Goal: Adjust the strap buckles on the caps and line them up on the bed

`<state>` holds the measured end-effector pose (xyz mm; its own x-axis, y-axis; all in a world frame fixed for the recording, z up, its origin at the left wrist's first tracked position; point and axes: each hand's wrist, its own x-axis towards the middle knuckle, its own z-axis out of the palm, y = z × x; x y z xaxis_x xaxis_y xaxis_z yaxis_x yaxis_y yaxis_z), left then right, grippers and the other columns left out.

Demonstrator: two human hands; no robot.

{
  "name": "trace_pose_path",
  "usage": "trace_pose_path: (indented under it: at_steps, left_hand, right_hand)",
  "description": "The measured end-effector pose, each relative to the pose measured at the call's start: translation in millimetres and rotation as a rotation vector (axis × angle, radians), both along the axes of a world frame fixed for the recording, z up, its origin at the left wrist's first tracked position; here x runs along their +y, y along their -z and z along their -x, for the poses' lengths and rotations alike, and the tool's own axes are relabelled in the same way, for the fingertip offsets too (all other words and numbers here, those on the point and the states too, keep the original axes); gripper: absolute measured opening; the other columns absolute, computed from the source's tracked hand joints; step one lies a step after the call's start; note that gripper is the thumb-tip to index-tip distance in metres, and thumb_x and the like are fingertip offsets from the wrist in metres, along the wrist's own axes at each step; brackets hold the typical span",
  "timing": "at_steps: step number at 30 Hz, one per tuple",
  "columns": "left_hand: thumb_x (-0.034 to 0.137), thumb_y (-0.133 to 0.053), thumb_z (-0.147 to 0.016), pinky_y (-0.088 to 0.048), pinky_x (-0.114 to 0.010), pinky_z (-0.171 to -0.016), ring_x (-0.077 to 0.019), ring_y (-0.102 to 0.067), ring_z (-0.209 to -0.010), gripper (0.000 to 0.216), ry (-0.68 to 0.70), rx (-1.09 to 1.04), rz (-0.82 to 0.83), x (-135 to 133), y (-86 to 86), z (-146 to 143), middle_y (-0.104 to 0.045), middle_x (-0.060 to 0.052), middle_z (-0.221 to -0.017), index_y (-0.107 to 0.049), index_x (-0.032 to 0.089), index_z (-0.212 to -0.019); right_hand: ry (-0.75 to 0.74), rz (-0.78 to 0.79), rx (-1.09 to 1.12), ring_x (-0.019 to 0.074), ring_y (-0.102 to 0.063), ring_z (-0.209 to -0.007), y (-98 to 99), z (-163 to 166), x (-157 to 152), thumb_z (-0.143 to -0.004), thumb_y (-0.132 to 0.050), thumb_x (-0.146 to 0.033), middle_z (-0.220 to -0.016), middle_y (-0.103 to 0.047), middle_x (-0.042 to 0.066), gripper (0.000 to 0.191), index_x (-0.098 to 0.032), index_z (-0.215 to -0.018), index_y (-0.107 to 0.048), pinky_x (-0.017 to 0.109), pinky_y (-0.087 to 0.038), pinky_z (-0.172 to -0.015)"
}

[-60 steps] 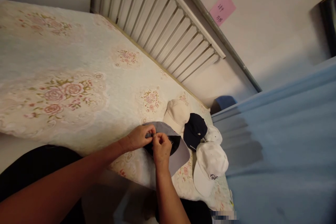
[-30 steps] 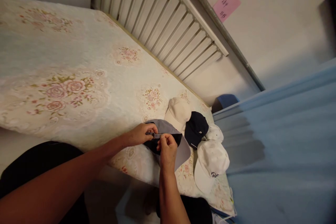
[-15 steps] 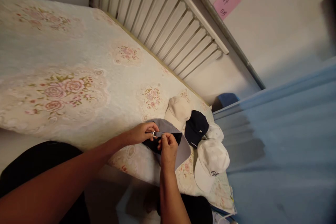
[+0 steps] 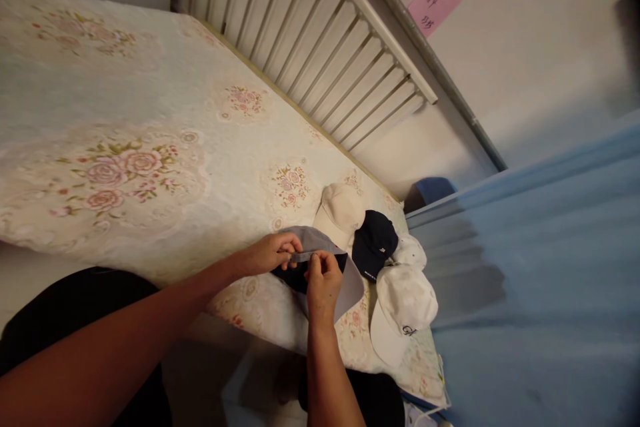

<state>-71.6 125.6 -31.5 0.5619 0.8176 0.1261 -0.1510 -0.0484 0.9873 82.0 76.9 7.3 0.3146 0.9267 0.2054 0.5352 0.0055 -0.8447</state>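
A grey baseball cap (image 4: pixel 352 288) lies at the near edge of the floral-covered surface, its dark inside partly facing up. My left hand (image 4: pixel 267 255) is closed on the buckle end of the cap's back strap (image 4: pixel 303 257). Farther along that strap, my right hand (image 4: pixel 324 280) pinches it between thumb and fingers, hiding its other end. The strap lies stretched between both hands, across the cap's opening. Just beyond the grey cap rests a cream cap (image 4: pixel 341 208), with a navy cap (image 4: pixel 374 245) to its right.
A white cap with dark lettering (image 4: pixel 406 303) and a smaller white cap (image 4: pixel 410 252) lie to the right. A blue curtain (image 4: pixel 545 293) hangs along the right side. Slatted metal rails (image 4: pixel 300 40) border the far edge of the floral-covered surface (image 4: pixel 225 167).
My right hand has shifted slightly to the right along the strap. More strap shows between the hands, and the shiny buckle is now less visible at my left fingers.
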Motion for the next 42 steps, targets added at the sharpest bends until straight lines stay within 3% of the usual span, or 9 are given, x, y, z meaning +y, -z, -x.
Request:
trace_pose_path:
  at_steps: [42]
  left_hand:
    - [0.019, -0.050, -0.074, -0.040, -0.020, -0.051, -0.0094, -0.049, -0.058, 0.028, 0.015, 0.027, 0.006, -1.8, -1.8, -1.1, -0.056, 0.003, -0.070, -0.061, 0.018, -0.100]
  right_hand:
    - [-0.012, 0.037, 0.038, 0.0120, -0.050, -0.050, 3.2, 1.9, -2.8, -0.080, -0.053, -0.035, -0.062, -0.057, -0.003, 0.018, -0.018, -0.077, -0.059, 0.023, -0.040, -0.048]
